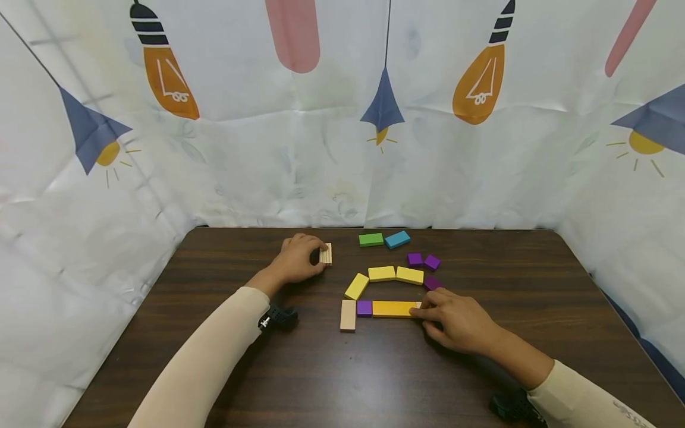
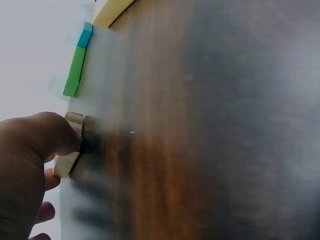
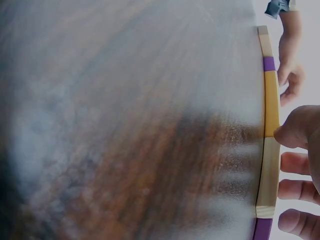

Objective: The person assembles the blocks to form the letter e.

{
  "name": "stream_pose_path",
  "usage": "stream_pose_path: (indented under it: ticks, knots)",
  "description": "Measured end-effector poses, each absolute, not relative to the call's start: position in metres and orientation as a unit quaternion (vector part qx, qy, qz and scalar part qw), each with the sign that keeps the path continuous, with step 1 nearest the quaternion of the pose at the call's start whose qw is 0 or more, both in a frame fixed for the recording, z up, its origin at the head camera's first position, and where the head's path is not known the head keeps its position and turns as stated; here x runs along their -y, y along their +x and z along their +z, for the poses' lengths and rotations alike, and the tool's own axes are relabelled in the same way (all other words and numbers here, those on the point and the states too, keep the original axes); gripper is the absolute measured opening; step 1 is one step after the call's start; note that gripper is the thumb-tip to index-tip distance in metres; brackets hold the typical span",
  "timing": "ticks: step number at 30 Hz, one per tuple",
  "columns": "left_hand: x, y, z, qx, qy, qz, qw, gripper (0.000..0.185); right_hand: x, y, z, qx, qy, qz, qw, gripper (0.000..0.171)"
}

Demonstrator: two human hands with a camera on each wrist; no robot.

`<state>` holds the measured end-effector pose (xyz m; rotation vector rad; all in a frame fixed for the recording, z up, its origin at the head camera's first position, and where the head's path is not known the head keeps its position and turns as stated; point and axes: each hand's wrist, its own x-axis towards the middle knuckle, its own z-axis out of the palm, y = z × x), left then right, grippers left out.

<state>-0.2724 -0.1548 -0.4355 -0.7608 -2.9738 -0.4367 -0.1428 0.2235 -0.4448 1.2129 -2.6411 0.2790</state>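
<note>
At the back left of the table, my left hand (image 1: 299,258) pinches a plain wooden block (image 1: 326,254) with lined faces. The left wrist view shows the thumb across this block (image 2: 67,163) and fingertips behind it. My right hand (image 1: 455,321) rests at the right end of a front row, fingers loosely bent. Its thumb touches the join between an orange-yellow block (image 3: 271,105) and a plain wooden block (image 3: 268,172). Leftward in that row are a purple block (image 1: 364,308) and another plain block (image 1: 348,315). Behind it, several yellow blocks (image 1: 382,274) form an arc.
A green block (image 1: 371,240) and a blue block (image 1: 398,239) lie by the back edge of the dark wooden table (image 1: 321,380). Small purple blocks (image 1: 414,260) sit right of the arc, one partly behind the right hand. A patterned white cloth (image 1: 267,172) hangs around the table.
</note>
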Motion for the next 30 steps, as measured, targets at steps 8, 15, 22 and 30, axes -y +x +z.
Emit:
stream_pose_path:
  ticks: [8, 15, 22, 30]
  knots:
    - [0.157, -0.261, -0.441, 0.952, -0.256, -0.151, 0.072, 0.036, -0.224, -0.142, -0.444, 0.899, 0.412, 0.096, 0.109, 0.031]
    - [0.154, -0.240, -0.438, 0.937, -0.285, -0.175, 0.104, 0.040, -0.224, -0.142, -0.444, 0.899, 0.413, 0.097, 0.111, 0.031]
    - [0.145, -0.218, -0.432, 0.924, -0.311, -0.186, 0.119, 0.036, -0.223, -0.142, -0.444, 0.900, 0.411, 0.097, 0.107, 0.032]
    - [0.138, -0.196, -0.431, 0.917, -0.323, -0.202, 0.117, 0.034, -0.223, -0.142, -0.444, 0.899, 0.414, 0.093, 0.110, 0.032]
